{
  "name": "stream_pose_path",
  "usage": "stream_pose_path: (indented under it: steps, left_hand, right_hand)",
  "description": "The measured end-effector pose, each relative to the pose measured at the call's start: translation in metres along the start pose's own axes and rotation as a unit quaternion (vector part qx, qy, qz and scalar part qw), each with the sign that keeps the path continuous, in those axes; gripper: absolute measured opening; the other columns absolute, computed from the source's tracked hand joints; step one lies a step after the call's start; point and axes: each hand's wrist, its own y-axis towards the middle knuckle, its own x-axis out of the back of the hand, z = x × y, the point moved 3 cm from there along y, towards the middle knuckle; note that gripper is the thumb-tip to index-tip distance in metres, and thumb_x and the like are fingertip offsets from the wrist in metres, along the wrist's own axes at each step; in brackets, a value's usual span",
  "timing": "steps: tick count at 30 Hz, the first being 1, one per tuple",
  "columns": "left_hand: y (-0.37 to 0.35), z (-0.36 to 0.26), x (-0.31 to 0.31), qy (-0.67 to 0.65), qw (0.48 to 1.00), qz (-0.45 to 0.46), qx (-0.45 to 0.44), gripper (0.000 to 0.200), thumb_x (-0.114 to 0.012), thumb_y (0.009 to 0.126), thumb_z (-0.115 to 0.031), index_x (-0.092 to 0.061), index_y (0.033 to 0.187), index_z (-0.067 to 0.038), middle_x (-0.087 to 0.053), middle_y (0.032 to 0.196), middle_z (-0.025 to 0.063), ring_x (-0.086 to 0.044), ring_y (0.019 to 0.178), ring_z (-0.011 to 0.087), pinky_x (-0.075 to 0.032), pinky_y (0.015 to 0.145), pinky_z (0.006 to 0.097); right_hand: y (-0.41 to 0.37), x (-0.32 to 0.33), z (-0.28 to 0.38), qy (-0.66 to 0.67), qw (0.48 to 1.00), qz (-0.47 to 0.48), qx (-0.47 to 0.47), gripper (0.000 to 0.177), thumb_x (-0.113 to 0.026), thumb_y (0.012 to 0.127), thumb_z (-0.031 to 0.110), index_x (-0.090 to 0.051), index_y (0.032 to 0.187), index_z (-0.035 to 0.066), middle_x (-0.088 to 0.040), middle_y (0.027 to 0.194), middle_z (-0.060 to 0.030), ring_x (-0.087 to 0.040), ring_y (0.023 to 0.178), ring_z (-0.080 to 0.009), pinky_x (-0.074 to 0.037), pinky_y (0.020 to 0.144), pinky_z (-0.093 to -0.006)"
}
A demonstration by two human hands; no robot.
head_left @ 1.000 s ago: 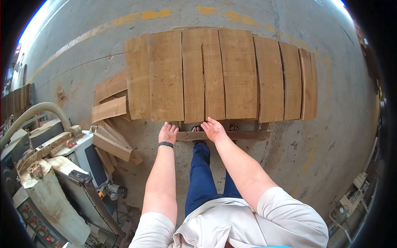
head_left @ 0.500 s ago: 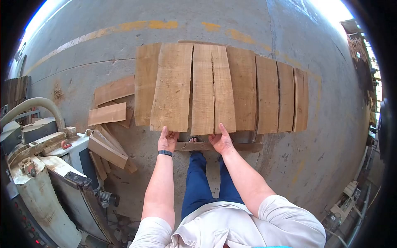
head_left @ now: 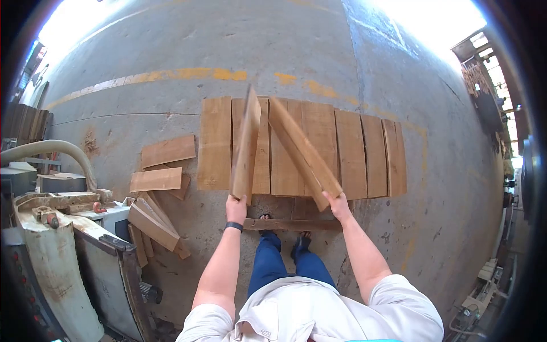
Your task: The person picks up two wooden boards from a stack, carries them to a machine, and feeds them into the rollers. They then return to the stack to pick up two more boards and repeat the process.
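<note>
My left hand [head_left: 236,209], with a dark band at its wrist, is closed round the near end of a wooden plank [head_left: 246,149] turned up almost on edge. My right hand [head_left: 338,206] grips the near end of another wooden plank [head_left: 310,157], also tipped on edge and slanting away toward the upper left. The far ends of the two planks come close together, while their near ends are spread apart. Beneath both lies a row of wooden boards [head_left: 350,154] side by side; the raised planks hide part of it.
A narrow wooden strip [head_left: 293,224] lies across the floor by my feet. Loose offcuts [head_left: 156,179] are scattered at the left, beside a machine [head_left: 57,251] with a hose [head_left: 71,149]. More stacked wood [head_left: 27,122] stands at the far left.
The planks lay flat, face up, side by side under my hands; now they are tipped on edge and angled apart. My hands have moved farther from each other, and the view has shifted.
</note>
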Motion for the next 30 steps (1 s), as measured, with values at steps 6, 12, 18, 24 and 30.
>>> stream_pose_path:
  steps: [6,12,18,24,30]
  left_hand:
    - [-0.087,-0.022,0.005,0.136,0.988,-0.031,-0.069,0.035,-0.059,0.085,-0.011,-0.058,0.119,-0.002,-0.067,0.101,0.0213,-0.063,0.094,0.0411,-0.051,0.084,0.0420]
    - [-0.171,-0.003,0.003,0.086,0.995,-0.028,-0.037,0.034,-0.061,0.085,-0.010,-0.059,0.117,0.002,-0.070,0.098,0.0187,-0.068,0.093,0.0317,-0.053,0.080,0.0403]
    - [-0.261,0.014,0.011,-0.345,0.924,-0.002,0.168,0.032,-0.058,0.087,-0.005,-0.055,0.119,-0.002,-0.066,0.105,0.0154,-0.068,0.088,0.0311,-0.060,0.074,0.0461]
    - [-0.380,0.024,0.066,-0.490,0.857,0.025,0.160,0.036,-0.059,0.087,-0.007,-0.055,0.121,-0.001,-0.067,0.109,0.0126,-0.067,0.099,0.0285,-0.057,0.085,0.0504]
    - [-0.480,0.013,0.140,-0.547,0.834,-0.026,0.070,0.036,-0.061,0.086,-0.009,-0.056,0.121,-0.003,-0.068,0.112,0.0120,-0.067,0.104,0.0274,-0.057,0.088,0.0469]
  right_hand:
    - [-0.089,0.033,-0.017,-0.069,0.994,0.056,0.059,0.053,-0.064,0.091,0.004,-0.049,0.142,0.009,-0.062,0.127,-0.0096,-0.055,0.119,-0.0154,-0.039,0.103,-0.0292]
    - [-0.168,0.059,-0.081,0.029,0.995,0.091,-0.022,0.048,-0.068,0.089,0.012,-0.053,0.133,-0.003,-0.063,0.121,-0.0076,-0.056,0.113,-0.0157,-0.041,0.099,-0.0293]
    - [-0.212,0.079,-0.079,0.259,0.957,0.049,-0.119,0.041,-0.070,0.086,0.012,-0.057,0.124,0.002,-0.066,0.113,-0.0060,-0.064,0.100,-0.0186,-0.052,0.086,-0.0337]
    - [-0.267,0.111,-0.064,0.375,0.908,0.080,-0.166,0.046,-0.069,0.086,0.011,-0.052,0.129,0.006,-0.064,0.118,-0.0064,-0.065,0.105,-0.0228,-0.057,0.085,-0.0399]
    - [-0.297,0.086,-0.034,0.433,0.870,0.176,-0.159,0.042,-0.065,0.088,0.010,-0.052,0.128,0.004,-0.064,0.119,-0.0079,-0.064,0.107,-0.0236,-0.055,0.090,-0.0408]
